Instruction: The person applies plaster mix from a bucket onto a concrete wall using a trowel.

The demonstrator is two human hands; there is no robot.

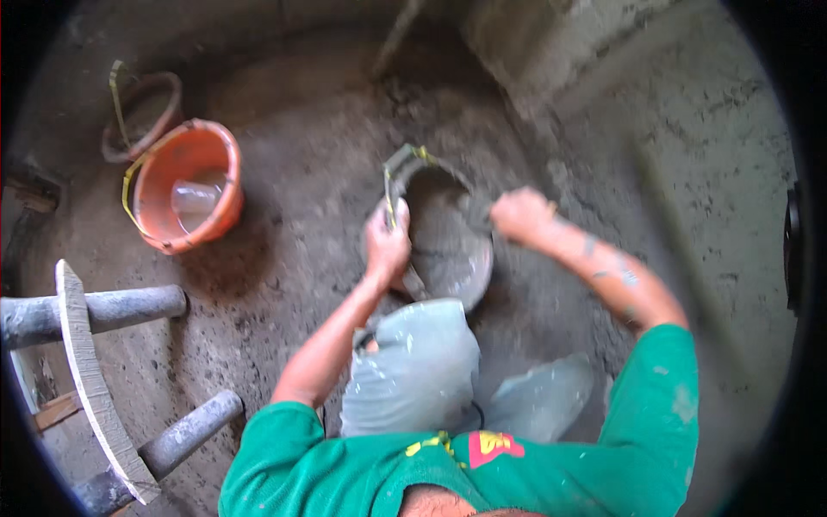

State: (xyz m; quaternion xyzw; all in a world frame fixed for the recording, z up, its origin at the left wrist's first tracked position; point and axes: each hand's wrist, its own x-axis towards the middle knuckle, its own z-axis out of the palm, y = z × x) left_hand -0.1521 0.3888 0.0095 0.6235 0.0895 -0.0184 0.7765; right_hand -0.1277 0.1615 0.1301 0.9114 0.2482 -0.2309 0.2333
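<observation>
Grey bucket [484, 263]: on the floor [301, 164], in front of my knees, between my hands. My left hand [388, 244] grips its left rim beside the yellow-wrapped handle [388, 191]. My right hand [521, 214], fingers curled closed, is at its right rim; blur, cannot tell what it grips. Orange bucket [158, 185]: well apart, left of and beyond the grey bucket.

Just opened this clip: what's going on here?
A person in a green shirt handles a grey bucket. The left hand grips its left side; the right hand is curled at the opposite rim, anything it holds too blurred to identify. An orange bucket stands off to the left.
</observation>
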